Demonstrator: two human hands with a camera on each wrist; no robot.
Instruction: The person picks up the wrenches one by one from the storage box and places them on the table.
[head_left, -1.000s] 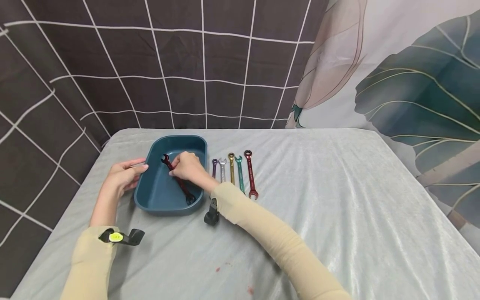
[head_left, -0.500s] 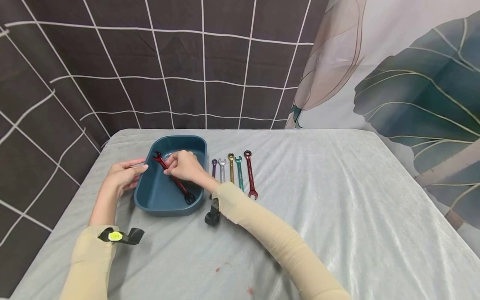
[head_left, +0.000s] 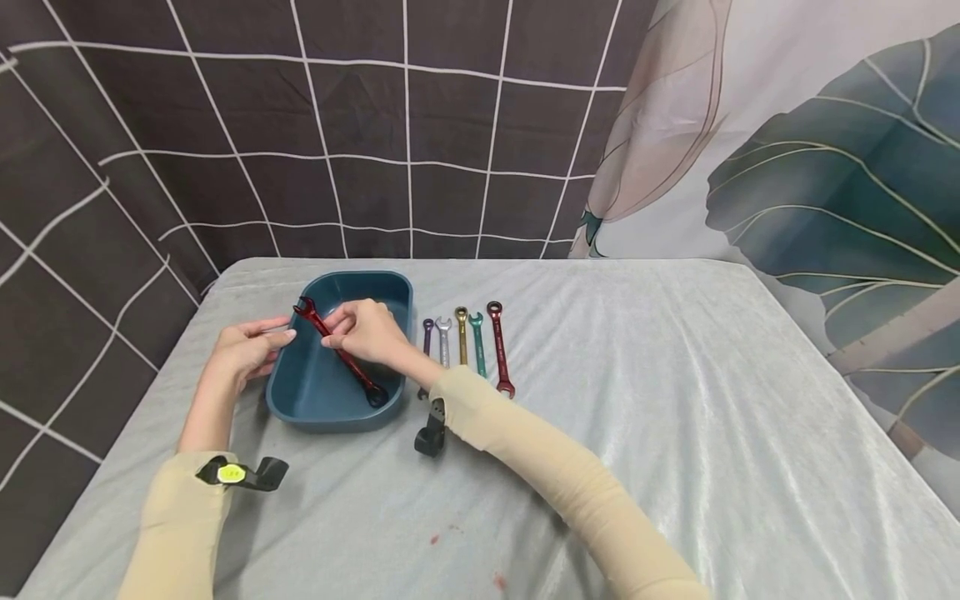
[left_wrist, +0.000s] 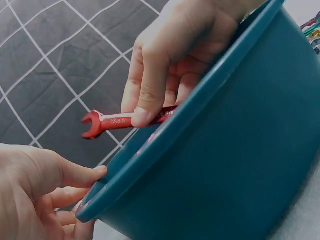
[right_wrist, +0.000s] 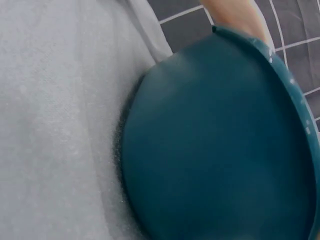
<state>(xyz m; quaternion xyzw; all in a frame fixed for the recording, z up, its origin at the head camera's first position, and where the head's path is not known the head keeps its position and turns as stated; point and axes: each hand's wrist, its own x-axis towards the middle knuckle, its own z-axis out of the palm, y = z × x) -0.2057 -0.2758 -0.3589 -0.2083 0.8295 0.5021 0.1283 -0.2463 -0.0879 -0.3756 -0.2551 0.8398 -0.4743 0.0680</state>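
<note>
In the head view a red combination wrench [head_left: 307, 310] slants over the inside of a blue-green tub [head_left: 330, 426]. My right hand [head_left: 372, 333] pinches its shaft between thumb and fingers. The open end points up toward the tub's left rim; the darker ring end lies low, at the near right inside. My left hand [head_left: 243, 354] holds the left rim, thumb on the inner side and fingers outside, as the left wrist view shows. There, the wrench's open jaw rises above the rim. In the right wrist view the tub's outer wall [right_wrist: 210, 135] hides the wrench.
Right of the tub lie several wrenches in a row: purple [head_left: 428, 333], silver [head_left: 444, 337], gold [head_left: 462, 333], green [head_left: 479, 346] and a longer red wrench [head_left: 500, 350]. My right forearm partly covers the row. A pale grey cloth [head_left: 675, 417] covers the table.
My right hand has shifted slightly left, and the wrench's open end has risen toward the tub's left rim. My left hand has stayed in place.
</note>
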